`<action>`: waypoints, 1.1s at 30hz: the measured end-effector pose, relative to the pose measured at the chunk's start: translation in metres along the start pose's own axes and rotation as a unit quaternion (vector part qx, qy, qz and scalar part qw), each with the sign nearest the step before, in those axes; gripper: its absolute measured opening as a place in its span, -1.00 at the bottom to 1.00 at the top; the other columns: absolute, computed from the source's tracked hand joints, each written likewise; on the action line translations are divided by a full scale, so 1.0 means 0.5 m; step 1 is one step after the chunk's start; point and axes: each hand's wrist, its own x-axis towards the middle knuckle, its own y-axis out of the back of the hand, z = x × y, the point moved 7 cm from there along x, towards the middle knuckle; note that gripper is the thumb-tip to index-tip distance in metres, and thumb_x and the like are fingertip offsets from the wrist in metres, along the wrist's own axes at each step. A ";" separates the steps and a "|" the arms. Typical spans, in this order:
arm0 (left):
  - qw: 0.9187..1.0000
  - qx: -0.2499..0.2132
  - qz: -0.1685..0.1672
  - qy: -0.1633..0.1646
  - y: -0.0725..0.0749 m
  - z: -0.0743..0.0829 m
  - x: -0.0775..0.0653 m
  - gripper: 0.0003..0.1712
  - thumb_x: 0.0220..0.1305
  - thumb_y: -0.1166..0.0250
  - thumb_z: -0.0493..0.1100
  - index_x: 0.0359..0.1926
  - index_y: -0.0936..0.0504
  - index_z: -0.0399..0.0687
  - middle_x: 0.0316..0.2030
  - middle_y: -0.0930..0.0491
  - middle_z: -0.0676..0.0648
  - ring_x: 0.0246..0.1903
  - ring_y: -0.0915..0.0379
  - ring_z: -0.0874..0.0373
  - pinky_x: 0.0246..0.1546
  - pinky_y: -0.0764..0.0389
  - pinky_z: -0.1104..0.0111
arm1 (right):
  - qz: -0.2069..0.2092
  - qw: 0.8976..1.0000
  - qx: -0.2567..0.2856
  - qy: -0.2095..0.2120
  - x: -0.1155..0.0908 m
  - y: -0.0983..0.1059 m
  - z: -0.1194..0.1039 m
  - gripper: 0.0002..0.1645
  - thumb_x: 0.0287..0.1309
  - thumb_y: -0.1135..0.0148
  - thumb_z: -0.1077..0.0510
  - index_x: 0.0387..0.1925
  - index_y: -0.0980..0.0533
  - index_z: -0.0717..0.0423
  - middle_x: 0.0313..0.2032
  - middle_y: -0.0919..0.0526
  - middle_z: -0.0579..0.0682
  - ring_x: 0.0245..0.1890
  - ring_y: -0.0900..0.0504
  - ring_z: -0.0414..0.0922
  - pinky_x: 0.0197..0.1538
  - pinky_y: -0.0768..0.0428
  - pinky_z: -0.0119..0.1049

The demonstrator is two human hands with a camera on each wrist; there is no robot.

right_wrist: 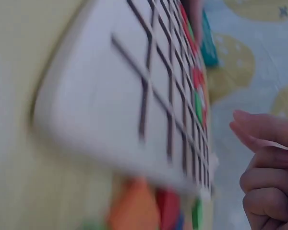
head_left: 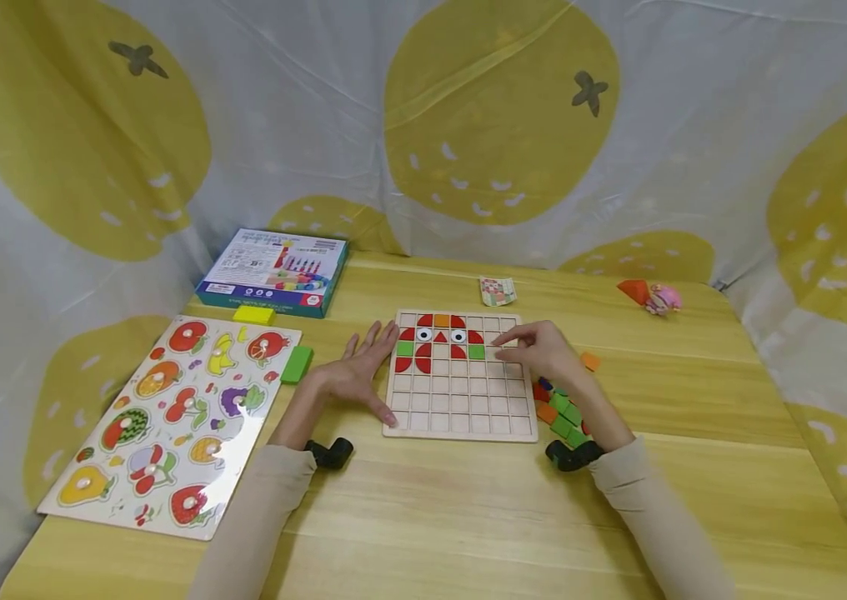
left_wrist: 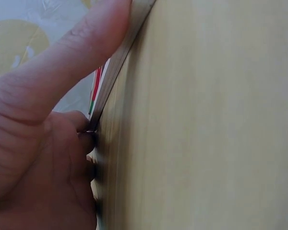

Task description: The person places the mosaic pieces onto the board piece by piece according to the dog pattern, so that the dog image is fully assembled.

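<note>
A square wooden grid board [head_left: 461, 404] lies on the table between the two hands, with red, green and orange pieces and two eye pieces [head_left: 458, 336] set in its upper cells. Along its left edge rests the left hand [head_left: 352, 375], fingers spread and thumb at the near left corner; the left wrist view shows the thumb [left_wrist: 72, 62] against the board's side. Over the right part of the board hovers the right hand [head_left: 547, 350]. Its thumb and index finger point left, close together, with nothing visible between them; the other fingers [right_wrist: 269, 191] are curled in.
Loose green, orange and red pieces [head_left: 564, 417] lie right of the board, partly under the right forearm. Left stand a fruit puzzle board [head_left: 191, 379], a yellow block [head_left: 253, 315], a green block [head_left: 297, 365] and a box [head_left: 273, 267]. Behind are a small card [head_left: 498, 291] and a pink figure [head_left: 664, 300].
</note>
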 end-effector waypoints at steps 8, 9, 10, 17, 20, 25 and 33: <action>1.000 -0.004 0.002 -0.003 0.000 -0.001 0.003 0.69 -0.36 -0.58 0.32 0.52 0.43 -0.05 0.53 0.56 -0.05 0.50 0.76 -0.05 0.46 0.56 -0.10 | 0.030 0.999 -0.023 -0.030 -0.062 0.151 0.110 -0.63 0.11 -0.37 0.08 -0.06 -0.64 0.17 -0.75 -0.19 -0.19 -0.72 -0.17 -0.23 -0.62 -0.18 -0.36; 1.000 -0.004 0.002 -0.003 0.000 -0.001 0.002 0.68 -0.36 -0.58 0.32 0.52 0.43 -0.05 0.53 0.55 -0.05 0.50 0.76 -0.06 0.46 0.56 -0.10 | 0.025 0.999 -0.021 -0.034 -0.069 0.157 0.119 -0.62 0.10 -0.38 0.08 -0.06 -0.64 0.18 -0.75 -0.19 -0.19 -0.72 -0.17 -0.24 -0.62 -0.17 -0.36; 1.000 -0.005 0.002 -0.002 0.000 -0.001 0.002 0.68 -0.35 -0.58 0.32 0.52 0.43 -0.04 0.53 0.55 -0.05 0.50 0.76 -0.05 0.46 0.56 -0.10 | 0.014 0.999 -0.017 -0.037 -0.074 0.161 0.127 -0.60 0.09 -0.39 0.08 -0.05 -0.64 0.20 -0.74 -0.19 -0.19 -0.70 -0.16 -0.25 -0.61 -0.17 -0.36; 1.000 -0.009 0.001 0.000 0.001 0.001 0.003 0.68 -0.35 -0.59 0.31 0.52 0.42 -0.04 0.54 0.55 -0.04 0.51 0.76 -0.05 0.46 0.55 -0.10 | -0.056 0.998 0.013 -0.038 -0.102 0.131 0.145 -0.59 0.05 -0.43 0.09 -0.07 -0.65 0.21 -0.73 -0.31 -0.16 -0.68 -0.15 -0.28 -0.56 -0.20 -0.38; 1.000 -0.007 0.002 -0.002 0.002 0.002 0.003 0.68 -0.36 -0.58 0.32 0.52 0.42 -0.05 0.54 0.54 -0.05 0.51 0.75 -0.06 0.46 0.55 -0.10 | -0.071 0.997 0.026 -0.019 -0.103 0.105 0.131 -0.59 0.01 -0.45 0.12 -0.08 -0.65 0.22 -0.75 -0.35 -0.14 -0.72 -0.14 -0.28 -0.57 -0.23 -0.40; 1.000 -0.003 0.003 -0.008 0.003 0.003 0.002 0.68 -0.35 -0.58 0.32 0.52 0.42 -0.06 0.54 0.54 -0.06 0.51 0.74 -0.07 0.46 0.54 -0.13 | -0.087 0.996 0.004 0.003 -0.094 0.064 0.112 -0.60 -0.04 -0.48 0.15 -0.10 -0.67 0.19 -0.74 -0.14 -0.17 -0.70 -0.07 -0.28 -0.56 -0.15 -0.44; 1.000 0.000 0.004 -0.007 0.001 0.001 0.002 0.69 -0.36 -0.58 0.32 0.52 0.43 -0.05 0.53 0.56 -0.05 0.50 0.75 -0.06 0.46 0.55 -0.11 | -0.079 0.996 -0.043 0.018 -0.081 0.049 0.097 -0.70 -0.04 -0.49 0.14 -0.23 -0.68 0.19 -0.72 -0.19 -0.15 -0.68 -0.11 -0.27 -0.58 -0.12 -0.43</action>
